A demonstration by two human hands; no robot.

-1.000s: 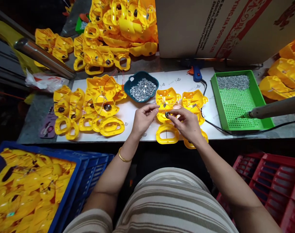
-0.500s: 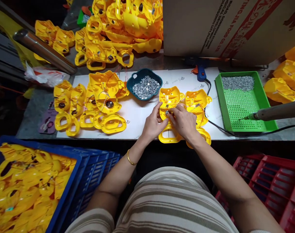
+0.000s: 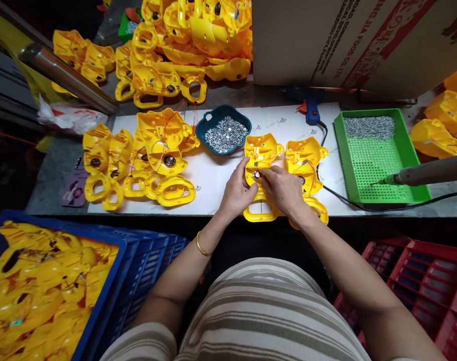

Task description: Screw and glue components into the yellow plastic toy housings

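Observation:
A yellow plastic shell [image 3: 262, 148] with a ring handle lies open side up on white sheeting at the bench's front edge. My left hand [image 3: 236, 190] grips its left side, fingers along the rim and thumb near the bottom. My right hand [image 3: 284, 188] reaches in from the right, fingertips at the round metal part [image 3: 257, 175] inside the shell; whatever those fingers may pinch is too small to make out. Just to the right lies a second yellow shell [image 3: 305, 150] with wires and a round part, partly behind my right hand.
A dark teal bowl [image 3: 224, 131] of small metal pieces stands behind. At right are a green tray [image 3: 412, 165] of screws, a metal-shafted tool [image 3: 431, 171] and a blue glue gun [image 3: 311, 113]. More yellow shells [image 3: 164, 135] lie left. A blue crate [image 3: 111, 260] is lower left.
The shell under my hands has shifted slightly left. My right fingers have drawn a little off the round part, which shows more clearly.

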